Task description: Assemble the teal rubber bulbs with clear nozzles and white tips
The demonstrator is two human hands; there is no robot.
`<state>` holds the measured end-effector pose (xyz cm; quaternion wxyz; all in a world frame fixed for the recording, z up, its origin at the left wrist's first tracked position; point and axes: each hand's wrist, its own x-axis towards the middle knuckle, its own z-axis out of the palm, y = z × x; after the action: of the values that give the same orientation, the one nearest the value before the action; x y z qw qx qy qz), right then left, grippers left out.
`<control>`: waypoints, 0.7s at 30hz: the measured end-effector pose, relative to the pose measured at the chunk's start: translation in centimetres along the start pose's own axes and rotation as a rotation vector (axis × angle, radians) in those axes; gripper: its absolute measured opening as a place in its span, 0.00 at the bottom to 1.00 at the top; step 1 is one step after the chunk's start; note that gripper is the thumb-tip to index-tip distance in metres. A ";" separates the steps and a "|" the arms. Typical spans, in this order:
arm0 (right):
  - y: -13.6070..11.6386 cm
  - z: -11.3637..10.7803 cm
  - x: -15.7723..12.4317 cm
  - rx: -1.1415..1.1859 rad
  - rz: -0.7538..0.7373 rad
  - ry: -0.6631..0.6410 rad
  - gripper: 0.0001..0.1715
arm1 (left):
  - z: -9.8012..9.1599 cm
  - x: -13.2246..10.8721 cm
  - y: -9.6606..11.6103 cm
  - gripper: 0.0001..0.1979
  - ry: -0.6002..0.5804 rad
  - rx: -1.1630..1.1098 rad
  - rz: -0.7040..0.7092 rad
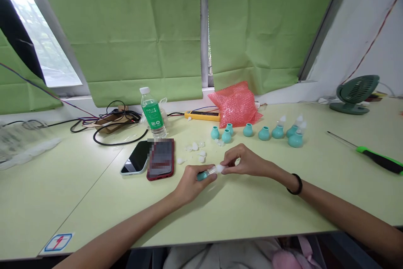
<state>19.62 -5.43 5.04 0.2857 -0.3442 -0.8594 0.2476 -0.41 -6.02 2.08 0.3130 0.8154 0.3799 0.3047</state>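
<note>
My left hand is closed around a teal squeeze bulb with a clear neck, tilted toward the right. At its far end, my right hand pinches a small whitish translucent tip, which touches the clear neck. Behind my hands lie several loose translucent pieces. Beyond my right hand stands a row of several teal bulbs with open necks. The bulbs at the row's right end, such as the front one, carry clear tips.
Two phones lie left of my hands, near a water bottle with a green label. Pink bubble wrap and a yellow tool are at the back. Cables lie left, a screwdriver and green fan right.
</note>
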 end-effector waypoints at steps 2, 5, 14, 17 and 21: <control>-0.3 0.3 -0.1 -0.046 -0.049 -0.012 0.08 | -0.2 -0.1 0.3 0.16 -0.020 0.065 0.064; -0.5 0.5 -0.1 -0.144 -0.104 -0.051 0.07 | -0.4 -0.3 0.6 0.16 -0.048 0.188 0.129; -0.6 0.1 -0.3 -0.075 -0.090 -0.181 0.06 | -0.2 -0.7 0.8 0.14 -0.090 0.543 0.347; -0.1 0.2 -0.1 0.060 -0.065 -0.164 0.08 | 0.0 -0.7 0.7 0.15 -0.034 0.576 0.418; 0.6 0.7 0.0 0.182 -0.033 -0.130 0.10 | 0.1 -0.7 0.1 0.15 0.021 0.594 0.487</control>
<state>19.47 -5.20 4.12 0.2634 -0.2857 -0.8558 0.3414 -0.68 -6.69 1.89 -0.0223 0.9338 0.2501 0.2549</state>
